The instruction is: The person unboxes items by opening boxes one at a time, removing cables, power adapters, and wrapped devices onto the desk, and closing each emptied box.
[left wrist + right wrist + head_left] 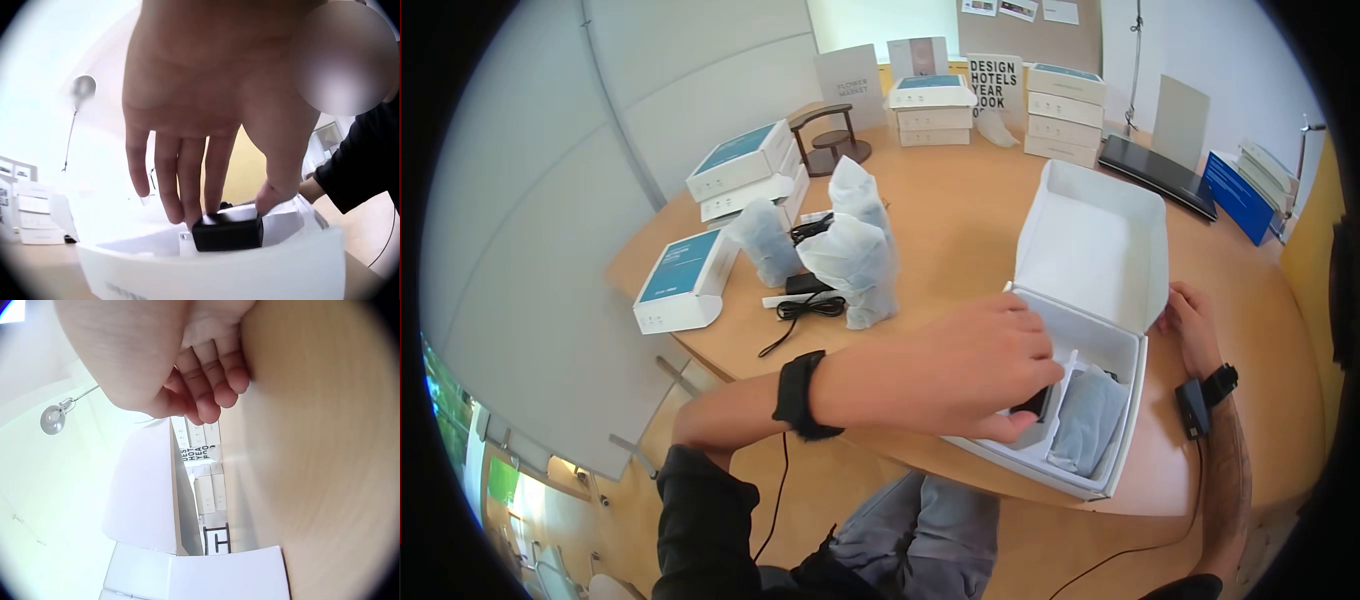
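Observation:
My left hand (955, 365) reaches over the open white box (1135, 420). In the left wrist view its thumb and fingertips pinch a blocky black power adapter (228, 234), low inside the box behind the front wall. From the head view, most of the adapter (1032, 404) is hidden under the hand. Beside it, past a white divider, a bundle in pale wrapping (1088, 420) fills the right compartment. My right hand (1195, 325) rests on the table by the box's right side, fingers loosely curled and holding nothing. The lid (1090, 235) stands raised at the back.
Several wrapped bundles (855, 255) stand left of centre, beside a coiled black cable (810, 307). A closed white-and-blue box (685, 280) lies at the left edge, with stacked boxes (745, 165) behind. A brown stand (835, 145), more box stacks (1065, 115) and a black laptop (1158, 175) line the back.

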A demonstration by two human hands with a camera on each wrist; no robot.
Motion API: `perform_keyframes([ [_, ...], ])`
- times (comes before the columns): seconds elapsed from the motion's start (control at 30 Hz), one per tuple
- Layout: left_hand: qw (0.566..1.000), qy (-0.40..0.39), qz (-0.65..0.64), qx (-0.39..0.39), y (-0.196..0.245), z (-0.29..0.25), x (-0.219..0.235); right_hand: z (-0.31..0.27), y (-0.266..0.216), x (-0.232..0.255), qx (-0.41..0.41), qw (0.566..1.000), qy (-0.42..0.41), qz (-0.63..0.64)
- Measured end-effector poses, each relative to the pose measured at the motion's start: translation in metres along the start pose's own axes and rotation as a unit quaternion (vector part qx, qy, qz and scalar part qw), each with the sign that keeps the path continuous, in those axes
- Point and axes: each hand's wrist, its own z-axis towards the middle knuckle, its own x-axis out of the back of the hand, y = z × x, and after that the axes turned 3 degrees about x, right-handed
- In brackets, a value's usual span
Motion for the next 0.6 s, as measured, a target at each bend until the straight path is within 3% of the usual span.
perform_keyframes([
  [0.03,0.997,0.076,-0.019,0.001,0.002,-0.004,0.004,-0.001,0.000,0.000,0.001,1.000,-0.001,0.002],
  [0.07,0.997,0.076,-0.017,0.006,0.006,-0.012,0.010,-0.001,0.001,0.001,0.000,1.000,-0.002,0.005],
  [0.1,0.981,0.181,0.041,0.054,0.012,-0.024,0.021,-0.001,0.002,0.001,-0.001,1.000,-0.006,0.007],
  [0.2,0.888,0.426,0.115,0.130,0.008,-0.068,0.038,-0.001,0.005,0.002,-0.008,1.000,0.001,0.018],
  [0.27,0.821,0.476,0.196,0.246,0.006,-0.095,0.044,0.000,0.005,0.002,-0.004,1.000,0.001,0.006],
  [0.3,0.821,0.475,0.199,0.247,0.001,-0.108,0.044,-0.001,0.005,0.001,-0.003,1.000,-0.001,0.009],
  [0.37,0.803,0.467,0.128,0.347,-0.018,-0.130,0.039,-0.001,0.004,0.001,0.001,1.000,0.001,-0.007],
  [0.4,0.802,0.468,0.130,0.347,-0.025,-0.137,0.035,0.000,0.004,0.002,0.004,1.000,-0.001,-0.007],
  [0.47,0.823,0.335,0.092,0.449,-0.036,-0.148,0.026,0.001,0.005,0.003,0.003,1.000,-0.009,-0.017],
  [0.6,0.835,0.285,0.121,0.455,-0.061,-0.160,0.004,0.000,0.004,0.002,0.017,0.999,-0.008,-0.044],
])
